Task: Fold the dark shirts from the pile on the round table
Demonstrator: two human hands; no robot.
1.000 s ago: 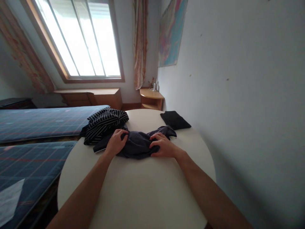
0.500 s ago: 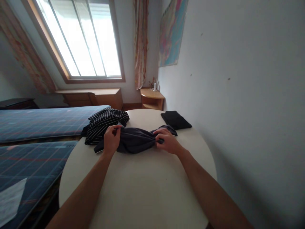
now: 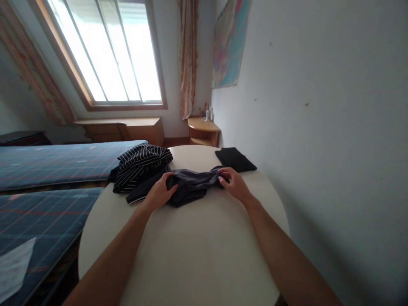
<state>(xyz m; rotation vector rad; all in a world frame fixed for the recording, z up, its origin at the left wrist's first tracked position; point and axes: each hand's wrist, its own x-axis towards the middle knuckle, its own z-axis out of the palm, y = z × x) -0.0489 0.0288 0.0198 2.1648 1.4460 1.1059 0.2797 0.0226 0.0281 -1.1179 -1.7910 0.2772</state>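
Note:
A dark grey garment [image 3: 191,182] lies bunched across the white round table [image 3: 204,246], its kind hard to make out among the folds. My left hand [image 3: 162,191] grips its cloth left of the middle, fingers and thumb curled round a fold. At the garment's right end, my right hand [image 3: 233,182] pinches the fabric between thumb and fingers. A dark end with a thin white edge sticks out to the left, behind my left wrist. Close by on the left is a heap of black cloth with white stripes [image 3: 137,168].
A folded black cloth [image 3: 236,159] lies at the table's far right, near the white wall [image 3: 334,148]. Beds with blue plaid mattresses [image 3: 47,212] stand to the left, a paper sheet [image 3: 17,265] on the nearer one. A wooden corner shelf [image 3: 204,125] stands behind.
Both hands have shifted to the right along the garment. Its middle, puffed up before, is now flatter and more drawn out, and more of the dark left end shows.

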